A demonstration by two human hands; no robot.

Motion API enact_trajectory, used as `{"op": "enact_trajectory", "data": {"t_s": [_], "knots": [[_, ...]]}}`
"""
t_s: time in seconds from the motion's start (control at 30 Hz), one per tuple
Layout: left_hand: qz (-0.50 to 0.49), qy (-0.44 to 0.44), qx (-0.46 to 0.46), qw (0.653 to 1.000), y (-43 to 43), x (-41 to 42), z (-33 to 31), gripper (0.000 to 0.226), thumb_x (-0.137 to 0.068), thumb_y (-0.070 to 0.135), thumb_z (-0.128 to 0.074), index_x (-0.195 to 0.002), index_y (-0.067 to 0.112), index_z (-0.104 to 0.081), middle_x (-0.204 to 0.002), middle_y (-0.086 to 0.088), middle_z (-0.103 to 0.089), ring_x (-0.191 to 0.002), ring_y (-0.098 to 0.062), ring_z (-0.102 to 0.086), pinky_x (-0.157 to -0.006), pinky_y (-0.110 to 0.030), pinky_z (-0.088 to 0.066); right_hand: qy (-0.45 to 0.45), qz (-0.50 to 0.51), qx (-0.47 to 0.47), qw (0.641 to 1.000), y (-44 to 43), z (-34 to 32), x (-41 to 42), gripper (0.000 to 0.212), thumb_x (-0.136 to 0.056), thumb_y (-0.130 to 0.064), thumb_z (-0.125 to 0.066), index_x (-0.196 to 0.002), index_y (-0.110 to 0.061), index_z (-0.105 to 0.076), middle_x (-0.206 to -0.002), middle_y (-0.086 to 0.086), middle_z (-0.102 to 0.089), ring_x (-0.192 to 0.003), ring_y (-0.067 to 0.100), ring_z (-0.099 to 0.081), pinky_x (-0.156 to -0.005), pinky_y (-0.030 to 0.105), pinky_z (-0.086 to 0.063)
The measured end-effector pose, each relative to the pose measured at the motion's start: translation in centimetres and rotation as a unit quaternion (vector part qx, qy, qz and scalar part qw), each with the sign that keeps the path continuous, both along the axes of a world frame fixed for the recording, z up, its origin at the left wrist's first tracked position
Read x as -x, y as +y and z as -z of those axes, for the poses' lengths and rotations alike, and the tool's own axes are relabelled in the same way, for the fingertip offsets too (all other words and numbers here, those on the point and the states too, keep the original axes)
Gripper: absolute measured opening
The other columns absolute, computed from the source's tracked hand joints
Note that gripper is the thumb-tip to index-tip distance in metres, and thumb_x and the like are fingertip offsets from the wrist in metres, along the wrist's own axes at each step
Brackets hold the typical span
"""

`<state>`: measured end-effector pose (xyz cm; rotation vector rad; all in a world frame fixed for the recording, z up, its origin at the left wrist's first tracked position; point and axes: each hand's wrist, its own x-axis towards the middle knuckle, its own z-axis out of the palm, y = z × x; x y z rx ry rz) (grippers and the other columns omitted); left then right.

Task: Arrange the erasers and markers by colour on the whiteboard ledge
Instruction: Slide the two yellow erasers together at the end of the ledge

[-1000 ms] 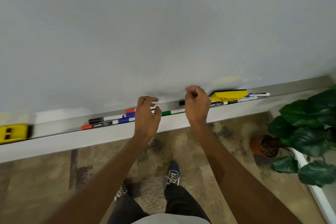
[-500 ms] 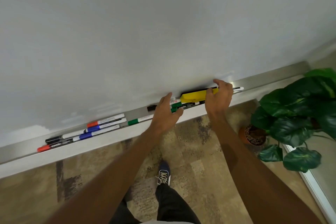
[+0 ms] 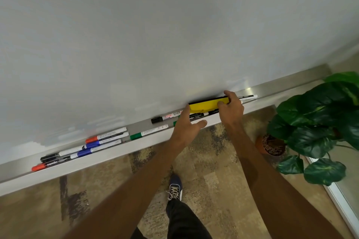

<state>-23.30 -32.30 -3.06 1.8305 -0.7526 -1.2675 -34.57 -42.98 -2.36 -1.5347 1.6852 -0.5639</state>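
Two hands on yellow eraser (image 3: pixel 206 105), right hand (image 3: pixel 231 110) grip pinching it, left hand (image 3: pixel 185 128) spread, markers (image 3: pixel 149 132) beside.

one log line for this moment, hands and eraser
right hand: gripping yellow eraser | left hand: open, touching eraser's left end | eraser: on ledge

Both forearms bare, no sleeves in view, no watch or rings seen. Left hand (image 3: pixel 185 127) & right hand (image 3: pixel 231 109) bare, no gloves. Dark trousers (image 3: pixel 184 219), black or v. dark grey, slim cut. One shoe (image 3: pixel 175 187) in view: navy sneaker w/ pale laces, criss-cross lacing, low top. Pale strip of fabric at bottom edge, prob. shirt hem; too little visible to say more. Other foot hidden under the arm.
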Motion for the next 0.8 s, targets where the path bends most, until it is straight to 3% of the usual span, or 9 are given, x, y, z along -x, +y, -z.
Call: {"op": "enact_trajectory", "data": {"t_s": [0.13, 0.27, 0.37, 0.43, 0.53, 0.67, 0.8], "knots": [[-0.024, -0.016, 0.016, 0.999, 0.7, -0.2, -0.1, 0.083, -0.088, 0.024, -0.075, -0.156, 0.023, -0.027, -0.159, -0.001, -0.036, -0.142, -0.022, -0.039, -0.117, -0.048, -0.034, -0.012, -0.027, 0.004, 1.0, 0.7, -0.3, -0.1, 0.061, -0.082, 0.009, -0.053, -0.138, -0.016, -0.048, -0.118, 0.011, -0.063, -0.087, 0.019, -0.059, -0.084, 0.038, -0.056], [-0.069, -0.054, 0.047, 0.995, 2.0, -0.8, -0.3, 0.076, -0.088, 0.015, -0.074, -0.153, 0.02, -0.034, -0.151, -0.003, -0.042, -0.133, -0.018, -0.047, -0.114, -0.042, -0.041, -0.016, -0.04, 0.011, 0.999, 2.0, -0.6, -0.6, 0.058, -0.085, 0.007, -0.065, -0.137, -0.014, -0.05, -0.124, 0.01, -0.062, -0.1, 0.022, -0.063, -0.09, 0.034, -0.053], [-0.111, -0.096, 0.056, 0.988, 3.1, -1.6, -0.4, 0.067, -0.088, 0.016, -0.074, -0.147, 0.021, -0.042, -0.146, -0.002, -0.047, -0.129, -0.017, -0.049, -0.11, -0.038, -0.044, -0.001, -0.066, 0.013, 0.998, 3.2, -1.1, -0.9, 0.052, -0.09, -0.007, -0.068, -0.137, -0.015, -0.049, -0.128, 0.01, -0.062, -0.111, 0.025, -0.061, -0.096, 0.036, -0.051], [-0.14, -0.113, 0.06, 0.982, 4.0, -2.3, -0.4, 0.064, -0.086, 0.018, -0.076, -0.143, 0.022, -0.046, -0.14, -0.003, -0.05, -0.124, -0.017, -0.051, -0.1, -0.027, -0.047, 0.01, -0.079, 0.006, 0.997, 4.2, -1.4, -1.3, 0.05, -0.092, -0.016, -0.067, -0.138, -0.019, -0.048, -0.128, 0.009, -0.062, -0.109, 0.024, -0.06, -0.096, 0.038, -0.051], [-0.172, -0.137, 0.063, 0.973, 5.6, -3.6, -0.5, 0.064, -0.084, 0.019, -0.078, -0.14, 0.023, -0.047, -0.131, -0.003, -0.05, -0.11, -0.014, -0.055, -0.078, -0.004, -0.039, 0.022, -0.088, 0.015, 0.996, 6.2, -1.3, -2.6, 0.048, -0.092, -0.026, -0.066, -0.137, -0.025, -0.047, -0.128, 0.006, -0.062, -0.108, 0.022, -0.06, -0.093, 0.038, -0.052], [-0.196, -0.175, 0.065, 0.963, 8.1, -5.8, -1.1, 0.055, -0.088, 0.019, -0.075, -0.138, 0.019, -0.052, -0.129, -0.006, -0.049, -0.103, -0.013, -0.057, -0.084, -0.017, -0.047, 0.005, -0.15, 0.08, 0.986, 9.3, -0.2, -4.2, 0.041, -0.093, -0.027, -0.064, -0.132, -0.021, -0.052, -0.126, 0.006, -0.062, -0.111, 0.024, -0.06, -0.092, 0.04, -0.054], [-0.207, -0.204, 0.043, 0.956, 11.1, -9.1, -1.6, 0.049, -0.091, 0.022, -0.071, -0.137, 0.016, -0.055, -0.134, -0.008, -0.052, -0.11, -0.019, -0.059, -0.09, -0.022, -0.049, 0.05, -0.27, 0.121, 0.954, 12.3, 0.4, -6.9, 0.065, -0.081, -0.019, -0.077, -0.137, -0.025, -0.046, -0.141, 0.004, -0.046, -0.123, 0.022, -0.05, -0.093, 0.029, -0.045]]}}
